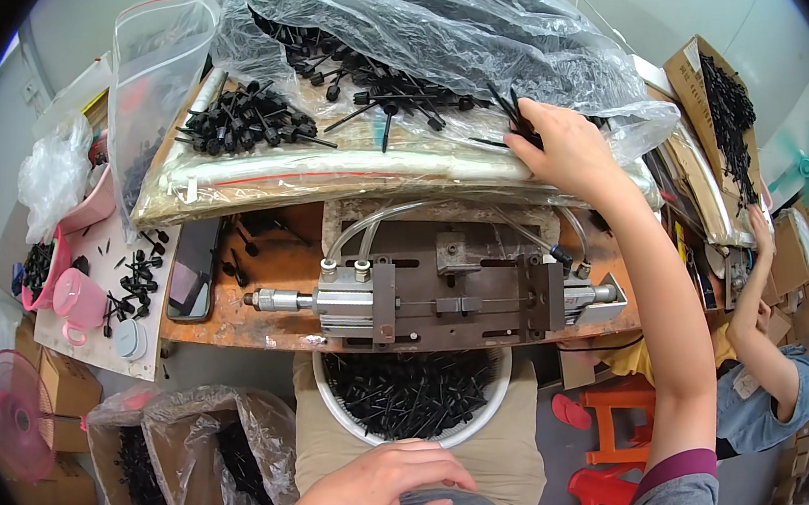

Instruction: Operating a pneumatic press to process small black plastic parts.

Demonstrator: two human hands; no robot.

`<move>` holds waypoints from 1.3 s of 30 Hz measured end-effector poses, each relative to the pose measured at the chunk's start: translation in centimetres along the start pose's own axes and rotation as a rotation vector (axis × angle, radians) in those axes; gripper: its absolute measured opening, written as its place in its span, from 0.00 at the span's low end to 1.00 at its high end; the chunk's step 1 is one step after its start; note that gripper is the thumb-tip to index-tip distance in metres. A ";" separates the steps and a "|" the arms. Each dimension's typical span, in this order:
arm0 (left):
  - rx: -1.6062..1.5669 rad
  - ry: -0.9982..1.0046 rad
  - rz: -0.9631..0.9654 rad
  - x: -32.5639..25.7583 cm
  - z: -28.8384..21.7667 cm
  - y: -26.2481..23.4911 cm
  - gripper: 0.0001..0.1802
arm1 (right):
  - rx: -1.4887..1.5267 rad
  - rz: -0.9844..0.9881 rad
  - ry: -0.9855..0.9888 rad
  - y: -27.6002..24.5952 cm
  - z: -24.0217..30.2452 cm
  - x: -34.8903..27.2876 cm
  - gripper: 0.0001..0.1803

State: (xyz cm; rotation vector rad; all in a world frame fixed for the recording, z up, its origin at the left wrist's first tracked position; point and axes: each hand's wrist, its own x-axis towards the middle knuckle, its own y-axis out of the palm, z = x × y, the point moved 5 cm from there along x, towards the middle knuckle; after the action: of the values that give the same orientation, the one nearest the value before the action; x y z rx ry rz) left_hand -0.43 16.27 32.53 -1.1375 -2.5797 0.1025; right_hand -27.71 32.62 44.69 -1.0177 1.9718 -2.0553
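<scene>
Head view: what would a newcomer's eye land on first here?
Probably the right hand, reaching up under the big clear plastic bag into a heap of black plastic pins at the top. Below it, a metal press sits mid-bench above a white bowl full of pins, while the left hand rests on the lap.

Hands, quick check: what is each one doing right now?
Left hand: resting on the lap, fingers loosely curled, holding nothing.
Right hand: reached out, closed on a few black plastic parts.
</scene>
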 end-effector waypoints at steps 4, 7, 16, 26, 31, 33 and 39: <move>0.034 0.003 -0.012 0.1 0.2 0.1 0.15 | 0.030 -0.063 -0.022 0.1 -0.7 0.5 0.15; 0.034 -0.010 -0.015 0.0 0.3 0.1 0.15 | 0.084 -0.153 -0.050 -0.3 -1.2 0.9 0.13; -0.057 0.031 0.001 0.3 0.0 0.3 0.15 | 0.478 -0.267 0.195 -1.8 -3.3 0.5 0.12; -0.065 0.054 -0.021 0.8 0.1 0.4 0.14 | 1.208 -0.254 0.519 -1.3 -6.3 -0.2 0.10; -0.041 0.064 -0.237 1.6 -0.4 -0.6 0.13 | 1.618 -0.272 0.503 -2.2 -4.3 -1.6 0.07; 0.020 0.005 -0.502 2.2 -1.0 -2.5 0.10 | 1.731 -0.228 0.480 -2.0 -1.7 -3.6 0.06; 0.443 0.096 -0.839 3.8 -3.8 -5.1 0.19 | 1.903 0.008 0.525 0.2 5.9 -10.9 0.06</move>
State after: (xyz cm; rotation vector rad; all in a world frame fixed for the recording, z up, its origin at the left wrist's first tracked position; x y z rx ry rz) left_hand -5.22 15.33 38.04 0.1155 -2.5376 0.3793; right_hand -16.25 33.25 39.98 0.0415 -0.4929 -2.7757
